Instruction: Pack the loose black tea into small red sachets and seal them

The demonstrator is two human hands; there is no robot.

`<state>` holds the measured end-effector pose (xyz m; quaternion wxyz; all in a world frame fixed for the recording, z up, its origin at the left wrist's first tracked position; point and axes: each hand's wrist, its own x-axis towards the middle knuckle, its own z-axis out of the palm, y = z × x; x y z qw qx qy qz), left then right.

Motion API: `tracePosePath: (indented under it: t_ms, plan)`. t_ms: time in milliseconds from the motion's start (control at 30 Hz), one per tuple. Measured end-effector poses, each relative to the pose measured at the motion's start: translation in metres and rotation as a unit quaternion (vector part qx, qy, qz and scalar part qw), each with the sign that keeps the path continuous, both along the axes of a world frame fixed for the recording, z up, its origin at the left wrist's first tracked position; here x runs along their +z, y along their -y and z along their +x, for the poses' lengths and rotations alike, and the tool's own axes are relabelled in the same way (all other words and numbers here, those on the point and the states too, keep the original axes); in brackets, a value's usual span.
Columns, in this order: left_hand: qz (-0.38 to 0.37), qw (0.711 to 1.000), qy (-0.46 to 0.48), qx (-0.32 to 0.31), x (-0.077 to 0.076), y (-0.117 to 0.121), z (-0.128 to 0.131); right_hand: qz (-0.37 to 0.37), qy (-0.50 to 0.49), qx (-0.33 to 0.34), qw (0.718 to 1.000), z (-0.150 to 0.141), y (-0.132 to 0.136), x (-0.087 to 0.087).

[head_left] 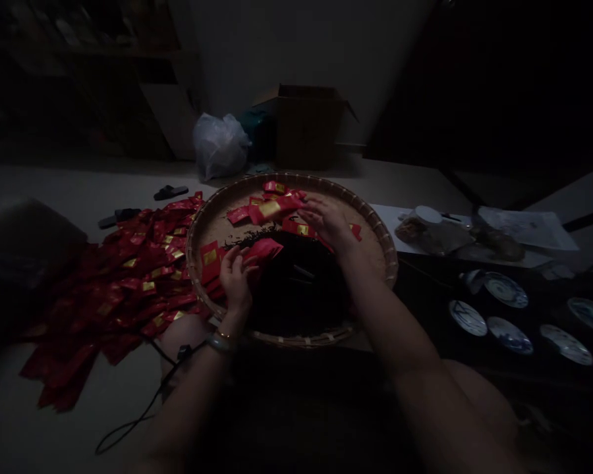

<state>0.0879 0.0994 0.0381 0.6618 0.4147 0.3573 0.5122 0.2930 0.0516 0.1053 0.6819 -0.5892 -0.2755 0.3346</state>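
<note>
A round woven bamboo tray point(292, 340) lies in front of me, with a heap of dark, loose tea-like leaves point(301, 296) in it. My left hand point(236, 280) is over the tray's left side, its fingers closed on a red packet point(265, 251) whose end points right. Farther back, my right hand point(329, 222) reaches across the tray. Its fingertips grip the right end of a red packet with a gold label point(271, 209). More red packets point(210, 258) lie in the tray beside the left hand and along the back. The dim light blurs finer detail.
A large pile of red packets point(148, 276) covers the floor at left. A black cable point(128, 424) loops near my left arm. Behind the tray stand a white plastic bag point(221, 146) and a cardboard box point(306, 128). Several patterned dishes point(507, 289) sit at right.
</note>
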Motion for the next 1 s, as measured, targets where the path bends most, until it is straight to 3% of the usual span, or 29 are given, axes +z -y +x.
tracePosePath:
  t_ms: [100,200,300,400,533,700,800,1000]
  plan:
    - [0.018,0.999,0.011,0.030,-0.002,-0.001,-0.001,0.016,-0.001,-0.012,1.000,0.003,-0.008,0.003]
    - [0.016,0.998,0.003,0.066,-0.002,-0.002,-0.002,-0.053,0.000,0.045,0.998,-0.013,0.006,-0.014]
    - [0.009,0.995,-0.004,0.097,-0.003,-0.004,-0.002,-0.166,0.120,0.121,0.971,-0.035,0.018,-0.042]
    - [0.009,0.995,-0.021,0.100,-0.007,-0.006,-0.002,-0.184,0.246,0.096,0.947,-0.054,0.015,-0.061]
    - [0.000,0.996,-0.044,0.081,-0.016,-0.010,-0.002,-0.199,0.444,0.055,0.872,-0.080,-0.001,-0.066]
    - [-0.024,0.995,-0.042,0.093,-0.028,-0.016,-0.002,-0.213,0.537,0.112,0.808,-0.109,-0.012,-0.060]
    - [-0.042,0.994,-0.037,0.093,-0.035,-0.018,-0.001,-0.242,0.528,0.115,0.806,-0.118,-0.011,-0.058]
    - [0.004,0.991,-0.127,0.051,-0.041,-0.024,-0.004,-0.263,0.470,0.094,0.838,-0.119,-0.007,-0.066]
